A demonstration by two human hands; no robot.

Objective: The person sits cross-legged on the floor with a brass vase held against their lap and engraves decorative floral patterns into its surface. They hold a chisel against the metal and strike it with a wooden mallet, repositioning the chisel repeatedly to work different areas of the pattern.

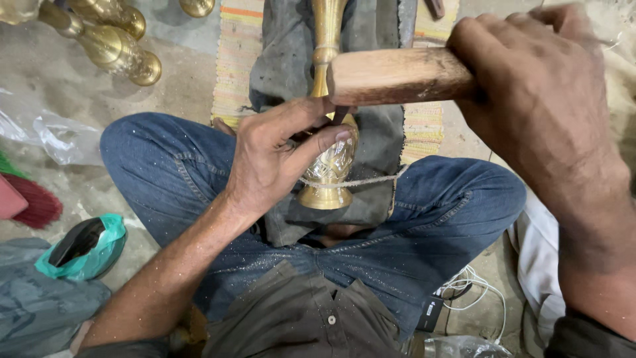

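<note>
Sitting cross-legged on the floor [179, 66], I fill the middle of the frame with my blue jeans [437, 212], dusted with fine glittering specks, and a dark grey cloth [377, 132] runs from my lap up to the top centre, lying over a striped mat [235, 59]. My right hand [536, 99], large and close in the upper right, has its fingers clenched around a thick wooden handle [397, 74] that points left across the frame, its blunt end just beside the neck of the brass vase [329, 166]. My left hand [271, 156], reaching in from the lower left, has its fingers wrapped on the engraved belly of that vase, thumb across the front; a slim dark tool under those fingers is mostly hidden, so I cannot tell how it sits. The vase lies along the cloth at frame centre, base toward me, slender neck running to the top edge, with a pale string [371, 180] crossing just above its base. More brass vases [119, 50] lie in the upper left. At lower left a green plastic bag [99, 255] holds something black, and a white cable [474, 285] curls at lower right.
</note>
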